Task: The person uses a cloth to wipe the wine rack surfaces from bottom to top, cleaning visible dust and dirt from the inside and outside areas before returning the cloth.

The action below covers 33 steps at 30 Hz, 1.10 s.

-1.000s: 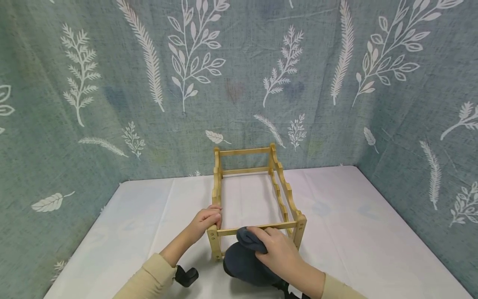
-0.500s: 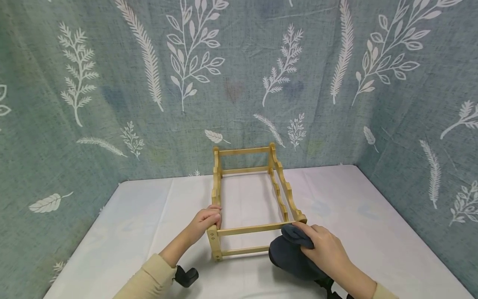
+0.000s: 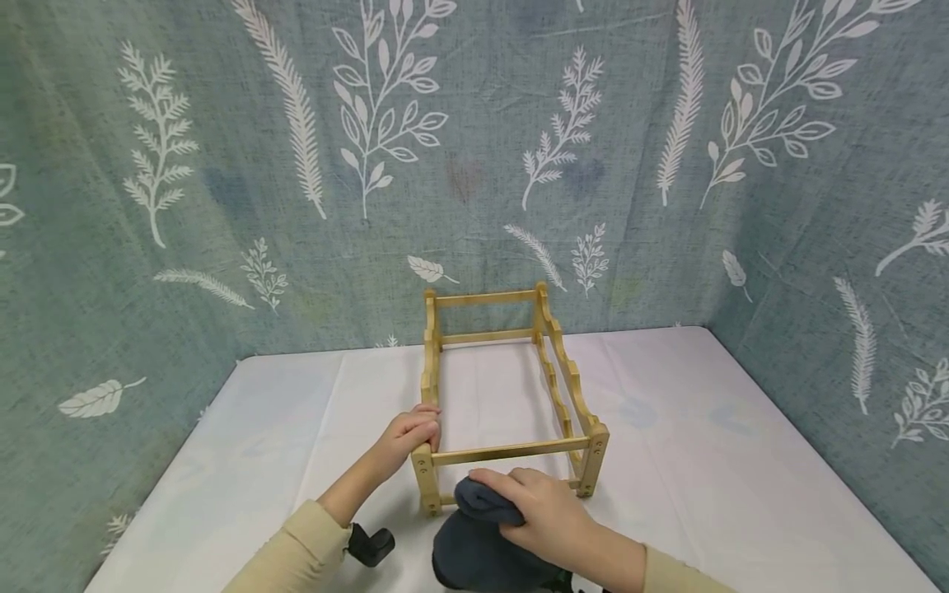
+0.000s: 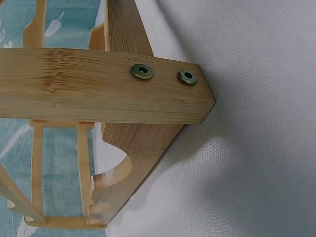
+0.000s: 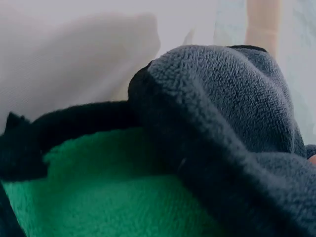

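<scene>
A light wooden rack (image 3: 511, 450) with notched, wavy side rails stands on the white table. My left hand (image 3: 406, 441) grips its near left corner; the left wrist view shows the corner's end post (image 4: 98, 86) with two bolts, but not the hand. My right hand (image 3: 549, 515) pinches a folded dark grey-blue cloth (image 3: 478, 552) just in front of the rack's near bar. Close up, the cloth (image 5: 237, 94) looks plush with black edging. Green plush fabric (image 5: 123, 187), also black-edged, shows beside it; I cannot tell whether it is the same cloth's other side.
A patterned green-blue curtain (image 3: 474, 165) hangs behind the table and at both sides. White tablecloth (image 3: 667, 412) spreads around the rack. A small black device (image 3: 371, 545) sits at the left wrist.
My right hand moved the cloth rightward along the near bar to its right corner, then back left and slightly nearer to me. The left hand and rack stayed in place.
</scene>
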Motion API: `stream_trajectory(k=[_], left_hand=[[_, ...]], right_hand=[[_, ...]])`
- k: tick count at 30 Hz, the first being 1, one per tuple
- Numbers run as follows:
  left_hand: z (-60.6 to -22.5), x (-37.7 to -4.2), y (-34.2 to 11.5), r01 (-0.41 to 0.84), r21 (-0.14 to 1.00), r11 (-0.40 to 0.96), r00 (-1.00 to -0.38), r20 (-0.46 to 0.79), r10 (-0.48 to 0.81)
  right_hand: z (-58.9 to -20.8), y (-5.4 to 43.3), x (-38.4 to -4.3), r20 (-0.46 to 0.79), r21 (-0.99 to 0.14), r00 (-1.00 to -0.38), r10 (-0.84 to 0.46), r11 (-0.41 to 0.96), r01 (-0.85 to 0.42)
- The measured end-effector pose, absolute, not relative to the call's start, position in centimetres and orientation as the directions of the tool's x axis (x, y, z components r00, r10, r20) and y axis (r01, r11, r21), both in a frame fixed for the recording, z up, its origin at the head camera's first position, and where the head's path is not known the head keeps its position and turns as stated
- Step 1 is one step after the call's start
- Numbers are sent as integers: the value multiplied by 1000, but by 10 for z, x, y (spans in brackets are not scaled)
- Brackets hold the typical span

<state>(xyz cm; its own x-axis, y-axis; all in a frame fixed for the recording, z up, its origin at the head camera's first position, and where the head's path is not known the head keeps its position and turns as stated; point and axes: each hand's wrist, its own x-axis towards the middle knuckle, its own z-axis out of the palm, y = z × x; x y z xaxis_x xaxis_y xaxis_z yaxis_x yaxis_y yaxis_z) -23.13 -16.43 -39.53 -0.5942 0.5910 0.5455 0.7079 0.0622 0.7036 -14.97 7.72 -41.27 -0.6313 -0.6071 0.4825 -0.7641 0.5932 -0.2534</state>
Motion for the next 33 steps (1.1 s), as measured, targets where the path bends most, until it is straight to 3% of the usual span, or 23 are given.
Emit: stream_trajectory(k=[6,10,17,26,33], left_hand=[[-396,-232,-166,724,689,49,-573,559,599],[-395,-232,-165,736,676,19,-552,584,595],[-408,-241,-168,727,684,60,-576,561,595],[-420,-249,-173,719,687,99,-599,541,591],[-418,-247,-173,694,711,116,-627,518,582]], right_hand=[[-404,38,-157,450,-236,-613,-649,576,-783],[-402,25,-163,493,-198,-602,-628,593,-781],[-416,17,-165,533,-97,-555,-639,605,-790],[-443,14,-169,268,-125,-648,-713,641,-757],[-449,13,-173,150,-201,-692,-706,664,-720]])
